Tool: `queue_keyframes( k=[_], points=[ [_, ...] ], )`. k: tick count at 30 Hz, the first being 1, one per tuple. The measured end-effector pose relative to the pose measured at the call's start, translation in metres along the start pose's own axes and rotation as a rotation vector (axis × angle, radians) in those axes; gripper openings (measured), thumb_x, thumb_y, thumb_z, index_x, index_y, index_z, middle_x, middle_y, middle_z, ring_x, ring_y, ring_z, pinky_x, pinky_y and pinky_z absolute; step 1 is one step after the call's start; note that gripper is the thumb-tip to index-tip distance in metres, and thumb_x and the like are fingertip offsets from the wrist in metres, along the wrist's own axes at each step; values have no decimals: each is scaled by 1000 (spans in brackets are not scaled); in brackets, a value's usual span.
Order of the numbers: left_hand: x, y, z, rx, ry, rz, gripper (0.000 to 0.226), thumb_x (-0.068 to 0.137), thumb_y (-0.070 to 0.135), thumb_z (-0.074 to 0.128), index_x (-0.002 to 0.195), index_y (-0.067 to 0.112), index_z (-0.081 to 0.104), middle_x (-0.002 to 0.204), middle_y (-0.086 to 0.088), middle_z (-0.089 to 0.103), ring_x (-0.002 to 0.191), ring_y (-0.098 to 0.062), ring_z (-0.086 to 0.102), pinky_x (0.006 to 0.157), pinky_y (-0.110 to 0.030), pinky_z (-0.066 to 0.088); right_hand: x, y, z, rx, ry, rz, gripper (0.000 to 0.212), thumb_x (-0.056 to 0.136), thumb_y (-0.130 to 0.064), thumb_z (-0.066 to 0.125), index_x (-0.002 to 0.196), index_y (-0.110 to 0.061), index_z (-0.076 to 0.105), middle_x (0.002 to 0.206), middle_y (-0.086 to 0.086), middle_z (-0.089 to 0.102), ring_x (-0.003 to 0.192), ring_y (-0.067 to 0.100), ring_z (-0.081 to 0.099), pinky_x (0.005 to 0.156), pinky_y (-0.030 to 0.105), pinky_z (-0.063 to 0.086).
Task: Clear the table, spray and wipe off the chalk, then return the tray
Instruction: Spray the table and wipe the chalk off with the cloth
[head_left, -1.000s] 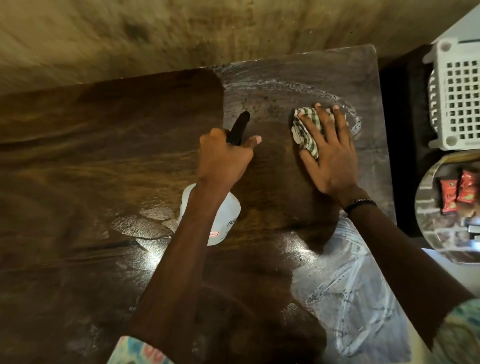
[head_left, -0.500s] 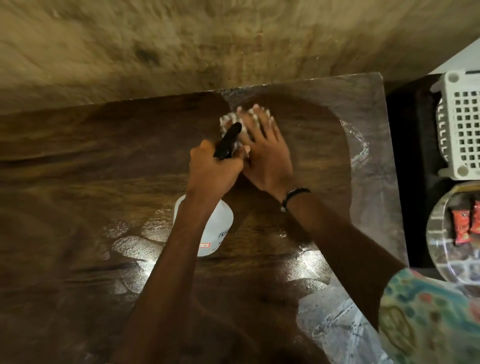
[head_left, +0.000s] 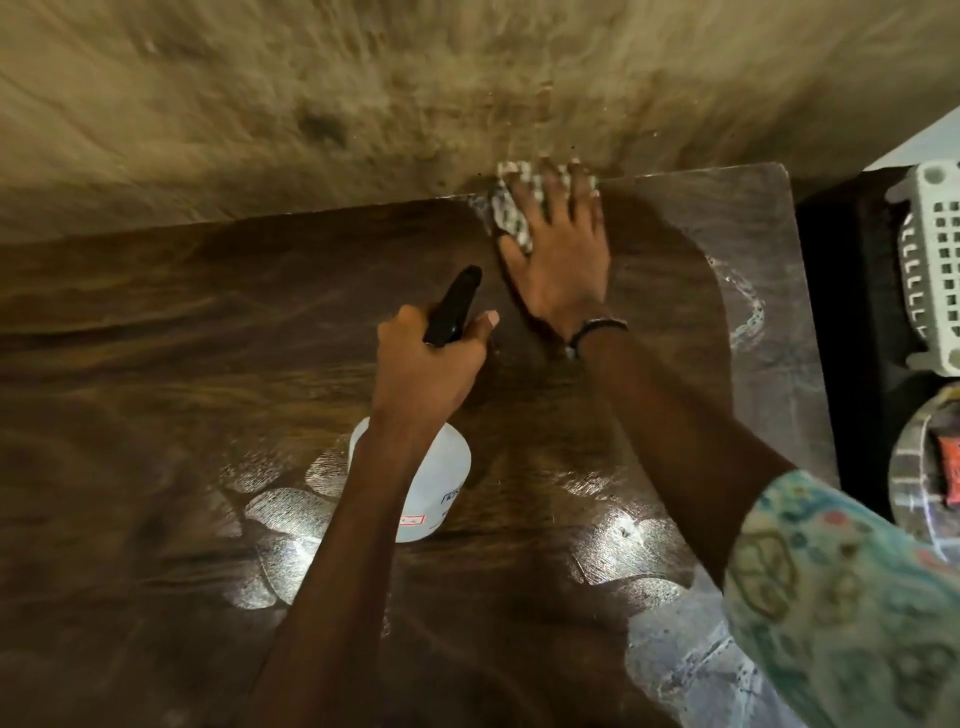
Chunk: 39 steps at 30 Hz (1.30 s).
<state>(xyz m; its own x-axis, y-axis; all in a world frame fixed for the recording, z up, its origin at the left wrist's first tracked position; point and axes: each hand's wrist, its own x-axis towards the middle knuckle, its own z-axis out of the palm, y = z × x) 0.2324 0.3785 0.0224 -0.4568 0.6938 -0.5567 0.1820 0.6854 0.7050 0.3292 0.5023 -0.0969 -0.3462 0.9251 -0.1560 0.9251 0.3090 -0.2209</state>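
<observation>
My left hand (head_left: 426, 364) grips the black trigger head of a white spray bottle (head_left: 431, 483), held over the middle of the dark wooden table (head_left: 156, 415). My right hand (head_left: 558, 249) lies flat with spread fingers on a green-and-white checked cloth (head_left: 511, 213), pressing it against the table's far edge by the wall. White chalk marks (head_left: 748, 317) remain along the right side, and more chalk smears (head_left: 691, 670) show at the near right corner. The round metal tray (head_left: 914, 467) with red packets sits off the table at the right edge of view.
A rough tan wall (head_left: 363, 104) runs right behind the table. A white perforated plastic basket (head_left: 930, 265) stands to the right, beyond a dark gap. Wet shiny patches (head_left: 285, 514) lie on the table near the bottle.
My right hand slid the cloth from the table's right part leftward, then up to the far edge by the wall. The left hand kept the bottle nearly still.
</observation>
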Motion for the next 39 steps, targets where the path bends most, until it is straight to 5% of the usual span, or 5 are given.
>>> queue_keyframes(
  k=[9, 18, 25, 31, 39],
  points=[
    [1, -10, 3, 88, -20, -6, 22, 80, 40, 69, 72, 25, 55, 98, -20, 63, 75, -32, 61, 63, -33, 49, -110, 10, 14, -39, -25, -533, 60, 94, -47, 38, 149, -24, 28, 157, 8, 27, 147, 30, 14, 120, 44, 15],
    [-15, 9, 48, 95, -120, 52, 29, 85, 38, 66, 71, 32, 41, 101, -12, 64, 82, -19, 61, 55, -19, 39, -97, 90, -8, 9, 91, 26, 63, 91, -47, 34, 151, -28, 25, 159, 5, 21, 147, 33, 12, 119, 49, 16],
    [-19, 21, 96, 205, -174, 102, 21, 84, 35, 67, 89, 18, 56, 91, -6, 64, 75, -15, 60, 54, -17, 39, -145, 99, 3, 29, 62, -314, 58, 95, -47, 39, 146, -21, 31, 155, 10, 31, 145, 32, 21, 119, 45, 19],
    [-31, 29, 138, 293, -288, 124, 30, 83, 38, 68, 95, 12, 62, 100, -10, 63, 76, -16, 60, 50, -14, 36, -204, 153, 0, 49, 102, 93, 67, 88, -47, 44, 150, -34, 22, 158, 3, 23, 148, 29, 11, 115, 50, 27],
    [-44, 45, 172, 335, -259, 233, 30, 86, 33, 65, 67, 21, 46, 71, 9, 37, 60, -7, 45, 65, -29, 48, -204, 157, 2, 59, 111, 216, 65, 90, -49, 44, 150, -32, 25, 160, 1, 19, 148, 29, 10, 116, 50, 25]
  ],
)
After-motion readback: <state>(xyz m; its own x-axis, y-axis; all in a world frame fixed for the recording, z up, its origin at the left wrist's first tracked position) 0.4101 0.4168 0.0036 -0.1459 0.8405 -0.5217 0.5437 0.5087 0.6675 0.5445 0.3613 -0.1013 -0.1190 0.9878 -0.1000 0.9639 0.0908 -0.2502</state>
